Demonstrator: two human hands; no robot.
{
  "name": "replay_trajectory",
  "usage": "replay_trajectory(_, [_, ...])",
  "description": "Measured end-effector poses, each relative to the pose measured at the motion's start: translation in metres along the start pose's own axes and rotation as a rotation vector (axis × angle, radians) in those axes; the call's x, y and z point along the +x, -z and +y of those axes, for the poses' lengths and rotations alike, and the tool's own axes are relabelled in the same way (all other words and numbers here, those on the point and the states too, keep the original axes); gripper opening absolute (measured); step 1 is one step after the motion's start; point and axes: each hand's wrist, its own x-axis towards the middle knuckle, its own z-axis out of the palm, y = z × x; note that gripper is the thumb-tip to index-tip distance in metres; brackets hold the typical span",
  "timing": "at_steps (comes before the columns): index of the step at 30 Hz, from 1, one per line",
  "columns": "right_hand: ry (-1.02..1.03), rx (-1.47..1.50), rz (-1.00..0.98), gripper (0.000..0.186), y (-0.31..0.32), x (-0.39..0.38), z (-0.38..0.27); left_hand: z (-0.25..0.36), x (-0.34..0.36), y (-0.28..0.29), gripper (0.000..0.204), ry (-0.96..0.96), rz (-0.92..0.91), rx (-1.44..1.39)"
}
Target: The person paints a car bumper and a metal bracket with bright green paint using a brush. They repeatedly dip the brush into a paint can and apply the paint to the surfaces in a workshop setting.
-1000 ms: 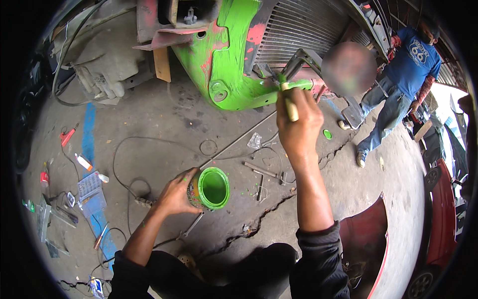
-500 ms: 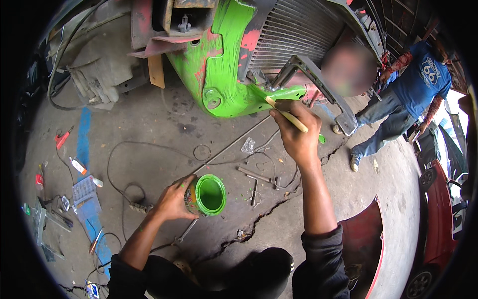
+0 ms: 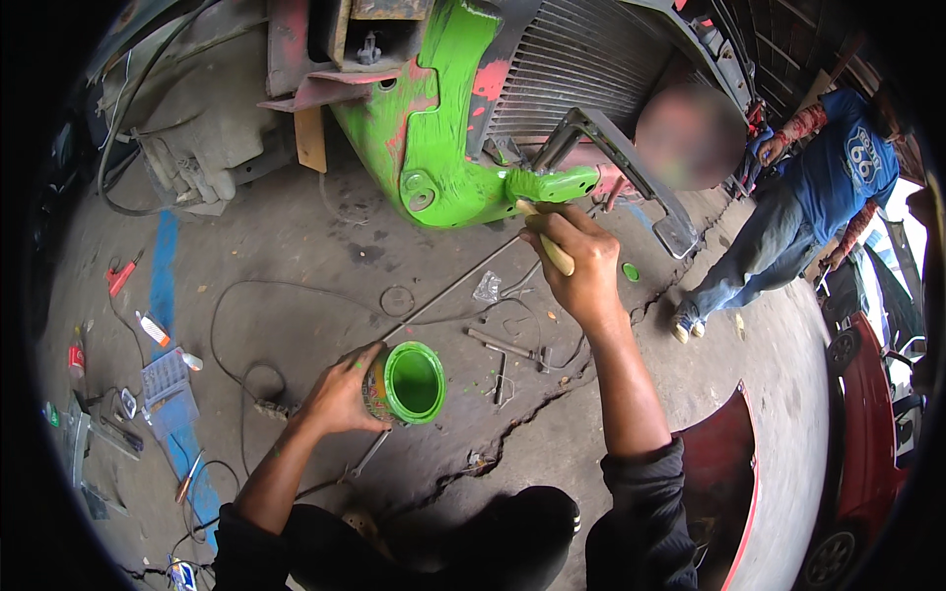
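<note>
The fingers of the right hand (image 3: 581, 266) are closing round a pale wooden brush handle (image 3: 550, 246), just above the middle of the frame, and are pressing its hidden head against the green-painted metal bracket (image 3: 537, 185) that juts from the green machine frame (image 3: 443, 118) at the top. The fingers of the left hand (image 3: 340, 394) are wrapping the side of an open paint tin (image 3: 412, 382) full of green paint, standing on the cracked concrete floor (image 3: 296, 246) a little left of centre. It looks like the painting stroke itself is under way; judging by the red patches on the frame, plenty is left to coat, and the next move would call for bringing the brush back down to the tin. Loose rods, a cable and blue tool trays (image 3: 168, 384) are lying at the left; another person in blue (image 3: 798, 217) is standing at the upper right.
</note>
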Motion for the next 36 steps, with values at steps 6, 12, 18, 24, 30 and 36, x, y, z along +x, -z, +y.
replay_trajectory(6, [0.011, 0.108, 0.105, 0.017, 0.011, -0.006, 0.014, 0.000, 0.004, -0.002, 0.118, -0.022, 0.005, 0.013])
replay_trajectory(12, [0.041, -0.072, -0.038, 0.019, 0.023, -0.003, 0.009, -0.001, 0.004, 0.000, 0.117, 0.026, -0.016, 0.021])
replay_trajectory(18, [-0.004, -0.141, -0.115, 0.019, 0.019, 0.001, 0.001, -0.003, 0.005, -0.001, 0.116, 0.004, -0.017, 0.010])
replay_trajectory(24, [0.059, -0.089, -0.073, 0.018, 0.014, 0.003, 0.003, -0.001, 0.004, 0.000, 0.115, -0.017, 0.009, 0.025])
replay_trajectory(30, [0.124, -0.039, -0.014, 0.018, 0.020, 0.007, 0.008, 0.002, 0.004, 0.001, 0.115, -0.006, 0.021, 0.011])
replay_trajectory(36, [0.073, 0.015, 0.011, 0.016, 0.021, -0.011, 0.005, 0.002, 0.004, 0.000, 0.115, 0.014, 0.012, -0.008])
